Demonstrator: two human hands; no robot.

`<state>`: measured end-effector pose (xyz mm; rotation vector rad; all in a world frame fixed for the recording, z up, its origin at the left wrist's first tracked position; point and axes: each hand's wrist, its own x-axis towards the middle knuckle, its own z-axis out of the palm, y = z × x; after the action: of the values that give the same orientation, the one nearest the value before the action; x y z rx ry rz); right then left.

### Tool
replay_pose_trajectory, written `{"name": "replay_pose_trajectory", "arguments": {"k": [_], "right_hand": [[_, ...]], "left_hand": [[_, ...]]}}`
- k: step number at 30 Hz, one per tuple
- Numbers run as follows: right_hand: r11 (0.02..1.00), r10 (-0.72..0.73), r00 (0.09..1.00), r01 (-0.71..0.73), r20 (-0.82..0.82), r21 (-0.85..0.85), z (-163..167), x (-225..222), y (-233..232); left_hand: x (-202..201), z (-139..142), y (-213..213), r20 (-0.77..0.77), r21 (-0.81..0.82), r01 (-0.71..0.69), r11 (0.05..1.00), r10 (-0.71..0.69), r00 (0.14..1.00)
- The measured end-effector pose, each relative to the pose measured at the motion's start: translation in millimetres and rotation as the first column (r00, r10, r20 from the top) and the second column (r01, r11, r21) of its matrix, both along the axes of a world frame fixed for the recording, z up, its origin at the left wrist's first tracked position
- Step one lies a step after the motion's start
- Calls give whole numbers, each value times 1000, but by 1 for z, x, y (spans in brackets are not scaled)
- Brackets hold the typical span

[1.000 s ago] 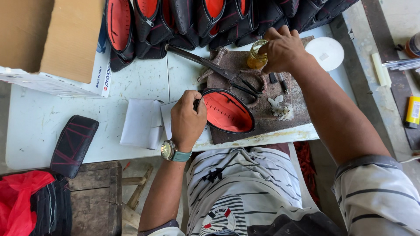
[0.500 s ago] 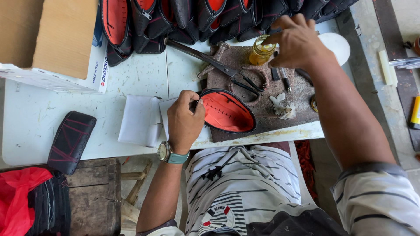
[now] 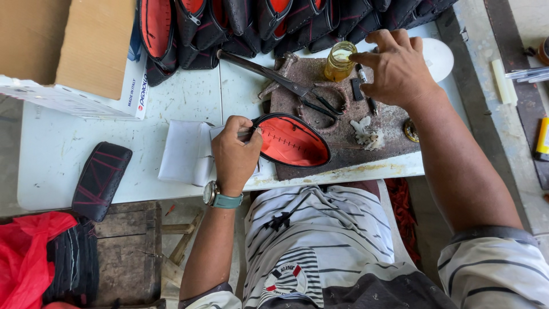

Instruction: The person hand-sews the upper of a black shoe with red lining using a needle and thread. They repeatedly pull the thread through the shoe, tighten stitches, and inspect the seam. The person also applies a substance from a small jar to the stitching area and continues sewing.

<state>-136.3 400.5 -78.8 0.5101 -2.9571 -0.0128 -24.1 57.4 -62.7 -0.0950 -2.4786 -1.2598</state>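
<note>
My left hand (image 3: 234,157), with a watch on its wrist, pinches the left rim of an open oval black pouch with a red lining (image 3: 294,142). The pouch lies on a stained brown work board (image 3: 389,117). My right hand (image 3: 397,71) hovers over the board's far edge with its fingers spread. Its thumb and forefinger are right beside a small glass jar of yellow liquid (image 3: 338,60). I see nothing held in that hand. Black scissors (image 3: 297,91) lie on the board between jar and pouch.
A row of several similar black-and-red pouches (image 3: 257,20) lines the far edge of the white table (image 3: 86,154). A cardboard box (image 3: 74,51) stands at far left, a closed black case (image 3: 102,180) at the near left edge, and a red bag (image 3: 26,257) lies below it.
My right hand has drawn back from on top of the jar to just right of it, so the jar now shows fully. My left hand keeps its hold on the pouch rim.
</note>
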Motion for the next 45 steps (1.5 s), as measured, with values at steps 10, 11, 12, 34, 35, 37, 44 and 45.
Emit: {"name": "replay_pose_trajectory", "arguments": {"k": [10,11,12,34,35,37,44,45], "right_hand": [[434,530,843,-177,91,-883,78,104,-57],[318,636,736,27,234,-948,70,119,-77],[395,599,723,107,344,-912,60,124,-96],[-4,353,815,492,459,-871,-39,122,-178],[-22,353,818,493,455,-870,-39,123,-178],[-75,373,816,500,441,-863,-38,124,-178],[-176,401,838,468,371,-866,-40,133,-179],[-162,388,851,441,354,-883,-39,135,-180]], "left_hand": [[-3,-8,0,37,-10,-34,999,34,999],[-5,-9,1,11,-15,-22,1000,22,1000],[-5,-11,2,-7,-21,-7,1000,7,1000],[24,-20,6,-145,113,166,980,-150,978],[25,-20,6,-149,102,165,981,-149,978],[25,-19,7,-158,84,155,984,-141,977],[27,-18,11,-168,63,129,990,-117,979],[27,-18,12,-153,58,116,992,-106,983]]}}
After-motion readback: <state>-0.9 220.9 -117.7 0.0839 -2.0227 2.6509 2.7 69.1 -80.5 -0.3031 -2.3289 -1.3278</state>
